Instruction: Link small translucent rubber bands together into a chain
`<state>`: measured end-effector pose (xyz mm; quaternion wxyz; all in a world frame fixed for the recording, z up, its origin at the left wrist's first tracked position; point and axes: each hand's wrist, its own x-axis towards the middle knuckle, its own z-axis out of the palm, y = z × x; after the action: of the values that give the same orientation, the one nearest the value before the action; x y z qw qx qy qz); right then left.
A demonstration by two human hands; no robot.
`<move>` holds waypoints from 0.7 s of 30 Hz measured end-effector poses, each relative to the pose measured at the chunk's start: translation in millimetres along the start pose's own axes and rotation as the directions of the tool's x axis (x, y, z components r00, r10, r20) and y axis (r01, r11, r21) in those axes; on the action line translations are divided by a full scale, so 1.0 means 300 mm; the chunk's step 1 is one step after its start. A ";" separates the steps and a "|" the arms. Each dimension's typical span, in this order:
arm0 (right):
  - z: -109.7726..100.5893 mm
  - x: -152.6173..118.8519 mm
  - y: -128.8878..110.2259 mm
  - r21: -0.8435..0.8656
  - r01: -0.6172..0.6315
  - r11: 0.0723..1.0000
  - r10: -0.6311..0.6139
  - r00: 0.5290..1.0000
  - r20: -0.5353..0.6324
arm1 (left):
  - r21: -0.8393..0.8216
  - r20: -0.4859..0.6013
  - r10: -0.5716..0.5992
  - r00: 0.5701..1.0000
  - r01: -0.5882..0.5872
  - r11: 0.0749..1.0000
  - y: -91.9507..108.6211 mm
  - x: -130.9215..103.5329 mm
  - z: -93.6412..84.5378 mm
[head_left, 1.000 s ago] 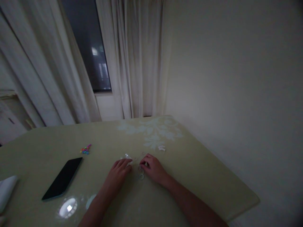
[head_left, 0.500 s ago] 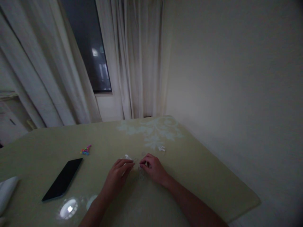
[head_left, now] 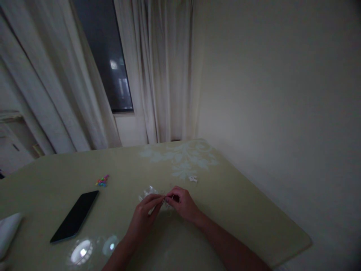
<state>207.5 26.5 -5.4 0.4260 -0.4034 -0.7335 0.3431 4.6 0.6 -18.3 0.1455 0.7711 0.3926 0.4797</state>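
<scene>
Near the middle of the table, my left hand [head_left: 145, 212] and my right hand [head_left: 182, 203] meet at their fingertips. Both are pinched on something small, pale and partly see-through, too small to name. A bit of it hangs below the fingertips. Just behind my left hand lies a crumpled clear plastic piece [head_left: 150, 190]. Small white pieces [head_left: 193, 178] rest beyond my right hand. A little heap of colourful pieces [head_left: 102, 181] lies farther left.
A black phone or tablet [head_left: 75, 216] lies on the greenish table [head_left: 239, 210] at left. Near the front edge are a round, shiny clear item [head_left: 81, 251] and a smaller round one [head_left: 110, 245]. A white object [head_left: 9, 230] sits far left. Curtains and a wall stand behind.
My left hand has moved right, so its fingertips now meet those of my right hand. More of the clear plastic and the smaller round item shows.
</scene>
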 end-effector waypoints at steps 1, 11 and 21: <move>0.003 -0.001 0.002 0.001 0.002 1.000 -0.002 1.000 0.008 | -0.008 0.009 0.010 1.000 -0.010 1.000 -0.001 -0.001 0.003; 0.005 -0.004 0.008 0.086 -0.024 0.996 0.021 0.999 0.034 | -0.057 0.032 0.054 0.998 -0.052 0.997 -0.001 -0.003 0.004; 0.005 -0.005 0.005 0.057 -0.065 0.996 0.063 0.997 0.042 | -0.060 -0.061 0.057 0.996 -0.061 0.996 0.032 0.013 -0.007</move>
<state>207.1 25.7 -7.8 0.4116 -0.4071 -0.7184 0.3857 8.3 -2.9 -9.2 0.1431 0.7629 0.3588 0.5185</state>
